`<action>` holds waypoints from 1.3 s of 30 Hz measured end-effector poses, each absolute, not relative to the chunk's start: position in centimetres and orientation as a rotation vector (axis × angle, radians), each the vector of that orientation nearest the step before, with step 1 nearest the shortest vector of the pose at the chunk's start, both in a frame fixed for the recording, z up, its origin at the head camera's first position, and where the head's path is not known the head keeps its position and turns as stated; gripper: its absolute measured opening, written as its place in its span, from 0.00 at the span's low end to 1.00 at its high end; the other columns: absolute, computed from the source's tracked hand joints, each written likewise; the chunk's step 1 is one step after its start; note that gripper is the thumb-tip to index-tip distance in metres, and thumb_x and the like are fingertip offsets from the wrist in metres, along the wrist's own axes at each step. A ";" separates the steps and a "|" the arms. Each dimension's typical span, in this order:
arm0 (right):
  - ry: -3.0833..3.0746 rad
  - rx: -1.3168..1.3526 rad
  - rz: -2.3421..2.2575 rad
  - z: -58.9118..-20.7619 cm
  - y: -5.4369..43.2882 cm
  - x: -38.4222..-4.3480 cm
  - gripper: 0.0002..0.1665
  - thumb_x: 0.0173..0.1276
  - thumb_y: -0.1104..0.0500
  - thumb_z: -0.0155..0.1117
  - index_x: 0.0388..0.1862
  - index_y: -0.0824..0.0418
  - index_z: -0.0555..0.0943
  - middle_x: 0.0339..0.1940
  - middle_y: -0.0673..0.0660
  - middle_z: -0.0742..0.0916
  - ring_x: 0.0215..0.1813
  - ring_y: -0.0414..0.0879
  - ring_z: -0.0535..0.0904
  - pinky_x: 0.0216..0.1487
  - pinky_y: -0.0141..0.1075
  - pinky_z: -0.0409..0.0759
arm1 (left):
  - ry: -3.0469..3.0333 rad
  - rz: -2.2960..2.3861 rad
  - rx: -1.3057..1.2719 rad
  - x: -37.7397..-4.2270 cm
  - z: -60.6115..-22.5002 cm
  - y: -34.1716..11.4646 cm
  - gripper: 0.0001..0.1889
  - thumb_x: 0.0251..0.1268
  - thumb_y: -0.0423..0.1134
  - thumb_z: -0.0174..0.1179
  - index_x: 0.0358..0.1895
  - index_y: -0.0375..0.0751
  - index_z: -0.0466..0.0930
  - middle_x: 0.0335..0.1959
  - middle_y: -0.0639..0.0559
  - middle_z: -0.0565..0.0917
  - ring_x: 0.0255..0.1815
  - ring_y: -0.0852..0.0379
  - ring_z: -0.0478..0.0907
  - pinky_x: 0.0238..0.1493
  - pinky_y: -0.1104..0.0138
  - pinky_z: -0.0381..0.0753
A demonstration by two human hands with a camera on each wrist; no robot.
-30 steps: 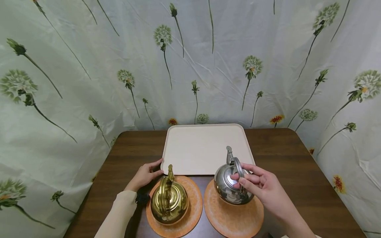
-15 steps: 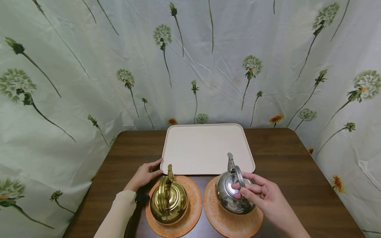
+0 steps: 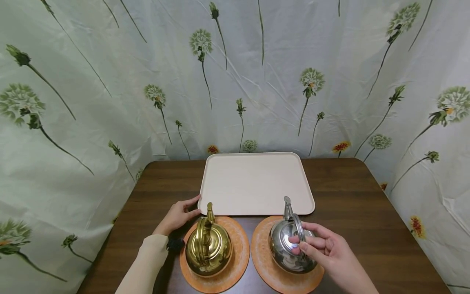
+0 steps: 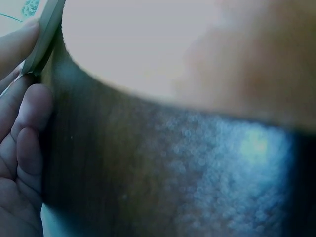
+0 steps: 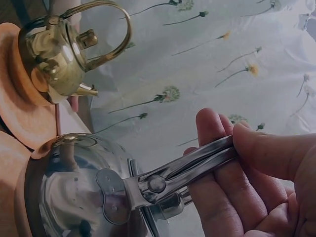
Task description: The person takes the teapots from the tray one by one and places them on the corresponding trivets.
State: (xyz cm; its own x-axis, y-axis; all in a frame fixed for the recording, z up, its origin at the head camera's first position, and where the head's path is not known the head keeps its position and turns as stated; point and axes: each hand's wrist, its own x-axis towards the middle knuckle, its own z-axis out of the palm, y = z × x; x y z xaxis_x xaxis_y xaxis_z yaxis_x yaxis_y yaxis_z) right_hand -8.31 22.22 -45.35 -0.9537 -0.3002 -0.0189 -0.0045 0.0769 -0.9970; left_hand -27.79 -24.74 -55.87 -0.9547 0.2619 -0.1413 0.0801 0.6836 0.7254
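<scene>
In the head view a silver kettle (image 3: 288,251) is over the right round orange mat (image 3: 266,232), its spout facing the tray. Whether its base touches the mat, I cannot tell. My right hand (image 3: 327,251) grips its upright handle (image 5: 190,165) between thumb and fingers. A white tray (image 3: 253,183) lies flat beyond the mats. Against its left edge, near the front corner, rest the extended index finger and thumb of my left hand (image 3: 178,215). The left wrist view shows a finger (image 4: 19,44) at the tray rim (image 4: 45,42); much there is blurred.
A gold kettle (image 3: 216,253) stands on the left round orange mat (image 3: 238,249), close to my left forearm. All of this is on a dark wooden table (image 3: 352,204). Behind it hangs a flower-printed cloth (image 3: 264,102).
My right hand has brought the silver kettle toward me and slightly right, from the tray's front edge to over the right mat. My left hand stays at the tray's edge.
</scene>
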 end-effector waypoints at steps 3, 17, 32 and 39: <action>2.092 -0.308 -1.996 -45.8 22.2 -8.2 0.34 0.84 0.66 0.59 0.78 0.83 0.59 0.54 0.47 0.94 0.52 0.40 0.92 0.56 0.27 0.85 | 2.666 1.122 0.279 -27.8 -55.8 -24.8 0.34 0.74 0.47 0.70 0.81 0.53 0.71 0.23 0.52 0.75 0.20 0.59 0.65 0.29 0.66 0.69; 2.035 -0.383 -2.050 -47.7 21.8 -7.8 0.33 0.84 0.68 0.57 0.75 0.86 0.57 0.54 0.49 0.94 0.51 0.40 0.93 0.55 0.28 0.86 | 2.659 1.119 0.297 -27.8 -55.8 -24.8 0.34 0.74 0.46 0.70 0.81 0.53 0.71 0.21 0.53 0.77 0.20 0.57 0.69 0.27 0.67 0.68; 2.106 -0.344 -2.010 -48.4 21.6 -7.7 0.33 0.83 0.66 0.59 0.75 0.84 0.60 0.53 0.56 0.94 0.49 0.42 0.93 0.52 0.29 0.87 | 2.654 1.126 0.285 -27.8 -56.0 -24.7 0.35 0.74 0.47 0.70 0.81 0.53 0.71 0.31 0.49 0.81 0.21 0.56 0.70 0.27 0.66 0.70; 2.152 -0.274 -1.957 -48.0 21.2 -7.7 0.34 0.83 0.63 0.61 0.77 0.82 0.61 0.53 0.63 0.93 0.49 0.42 0.93 0.52 0.29 0.87 | 2.662 1.121 0.266 -27.7 -55.9 -24.7 0.35 0.74 0.47 0.70 0.81 0.53 0.71 0.44 0.39 0.87 0.22 0.56 0.68 0.29 0.66 0.70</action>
State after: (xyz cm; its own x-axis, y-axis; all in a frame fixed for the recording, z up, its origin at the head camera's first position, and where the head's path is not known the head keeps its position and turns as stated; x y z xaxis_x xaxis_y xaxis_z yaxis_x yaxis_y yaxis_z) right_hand -7.73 21.17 -48.04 -0.9586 -0.2826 -0.0364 0.0095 0.0959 -0.9953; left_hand -27.69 -24.68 -55.90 -0.9544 0.2584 -0.1495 0.0736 0.6890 0.7210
